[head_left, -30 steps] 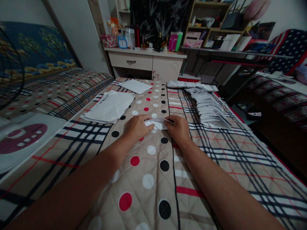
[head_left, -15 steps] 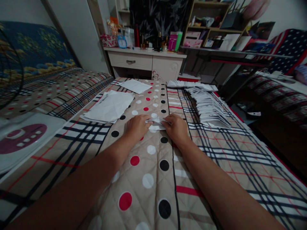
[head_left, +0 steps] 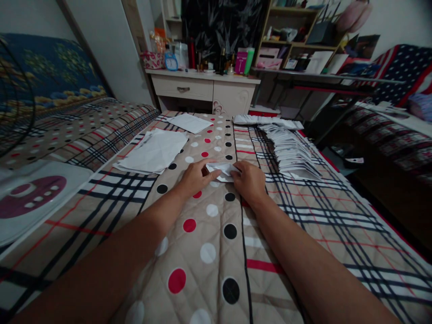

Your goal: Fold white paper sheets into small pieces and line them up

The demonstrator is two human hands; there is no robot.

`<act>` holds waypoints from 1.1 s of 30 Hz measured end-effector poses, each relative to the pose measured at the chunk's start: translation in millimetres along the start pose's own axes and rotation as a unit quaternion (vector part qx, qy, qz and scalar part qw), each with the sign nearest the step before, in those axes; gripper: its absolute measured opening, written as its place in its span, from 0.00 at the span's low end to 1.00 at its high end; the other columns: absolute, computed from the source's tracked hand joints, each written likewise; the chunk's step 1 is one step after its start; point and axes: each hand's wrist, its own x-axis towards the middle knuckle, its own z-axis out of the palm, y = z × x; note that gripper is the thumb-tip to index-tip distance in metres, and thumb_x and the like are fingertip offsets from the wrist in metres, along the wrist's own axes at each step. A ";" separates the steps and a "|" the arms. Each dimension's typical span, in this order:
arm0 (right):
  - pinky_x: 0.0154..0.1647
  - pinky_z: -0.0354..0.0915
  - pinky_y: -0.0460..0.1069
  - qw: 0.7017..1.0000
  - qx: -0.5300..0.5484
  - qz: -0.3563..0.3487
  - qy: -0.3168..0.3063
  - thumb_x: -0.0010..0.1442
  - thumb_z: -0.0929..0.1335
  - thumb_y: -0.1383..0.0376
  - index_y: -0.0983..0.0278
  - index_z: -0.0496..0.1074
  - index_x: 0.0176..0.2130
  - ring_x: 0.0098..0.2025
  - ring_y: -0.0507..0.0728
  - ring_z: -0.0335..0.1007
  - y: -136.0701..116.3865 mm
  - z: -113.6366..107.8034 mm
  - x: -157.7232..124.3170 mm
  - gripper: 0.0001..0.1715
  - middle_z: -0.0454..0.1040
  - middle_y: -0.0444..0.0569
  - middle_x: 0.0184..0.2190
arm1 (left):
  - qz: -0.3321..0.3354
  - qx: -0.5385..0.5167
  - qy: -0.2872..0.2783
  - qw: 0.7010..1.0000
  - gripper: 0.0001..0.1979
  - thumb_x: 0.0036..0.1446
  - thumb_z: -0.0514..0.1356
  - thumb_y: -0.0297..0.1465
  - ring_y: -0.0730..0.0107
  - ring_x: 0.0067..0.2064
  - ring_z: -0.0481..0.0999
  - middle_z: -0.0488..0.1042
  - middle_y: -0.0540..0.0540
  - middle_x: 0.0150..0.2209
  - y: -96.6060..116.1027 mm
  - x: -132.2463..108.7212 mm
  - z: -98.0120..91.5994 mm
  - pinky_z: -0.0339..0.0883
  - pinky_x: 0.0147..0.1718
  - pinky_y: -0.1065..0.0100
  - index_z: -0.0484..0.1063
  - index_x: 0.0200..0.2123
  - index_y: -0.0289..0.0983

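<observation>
A small piece of folded white paper [head_left: 222,171] is held between my two hands, just above or on the patterned bedspread. My left hand [head_left: 197,175] grips its left end, thumb toward the middle and fingers behind. My right hand [head_left: 249,179] pinches the right end between thumb and fingers. A stack of white sheets [head_left: 155,150] lies to the left of my left hand. Beyond it rests a smaller pile of white paper [head_left: 189,122]. On the right, a long row of folded papers [head_left: 292,150] leans in overlapping order, with another row [head_left: 268,120] behind it.
The quilted bedspread [head_left: 209,229] has dots and plaid. At far left lies a white plastic bag [head_left: 43,193] with a purple print. A white dresser [head_left: 182,87] stands beyond the bed, bearing bottles and a blue clock [head_left: 171,61]. A desk [head_left: 330,75] is at back right.
My left hand has shifted and its thumb has opened from the paper's edge. More of the folded paper's surface now shows between my hands. The view has moved slightly.
</observation>
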 end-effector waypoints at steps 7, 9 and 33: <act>0.28 0.54 0.47 0.937 0.319 0.078 0.117 0.55 0.66 0.56 0.64 0.75 0.28 0.26 0.53 0.62 21.3 -4.9 17.0 0.15 0.69 0.43 0.22 | -0.044 -0.180 0.027 0.982 0.27 0.64 0.47 0.49 0.77 0.22 0.66 0.73 0.47 0.28 -7.9 3.5 -0.3 0.59 0.22 0.74 0.72 0.47 0.33; 0.28 0.55 0.47 0.895 0.405 0.107 0.153 0.52 0.67 0.57 0.65 0.75 0.27 0.26 0.52 0.60 28.5 -11.5 22.7 0.14 0.67 0.42 0.22 | -0.042 -0.167 0.021 0.985 0.24 0.63 0.50 0.47 0.78 0.22 0.66 0.73 0.47 0.28 -10.7 4.7 0.6 0.60 0.22 0.74 0.74 0.43 0.33; 0.26 0.47 0.49 0.988 -0.113 -0.007 0.101 0.61 0.65 0.59 0.61 0.78 0.36 0.32 0.54 0.68 84.1 -36.5 -4.0 0.13 0.76 0.47 0.36 | -0.088 -0.140 0.006 0.986 0.10 0.56 0.58 0.33 0.70 0.32 0.78 0.80 0.43 0.33 -6.4 5.4 4.3 0.65 0.24 0.75 0.77 0.35 0.34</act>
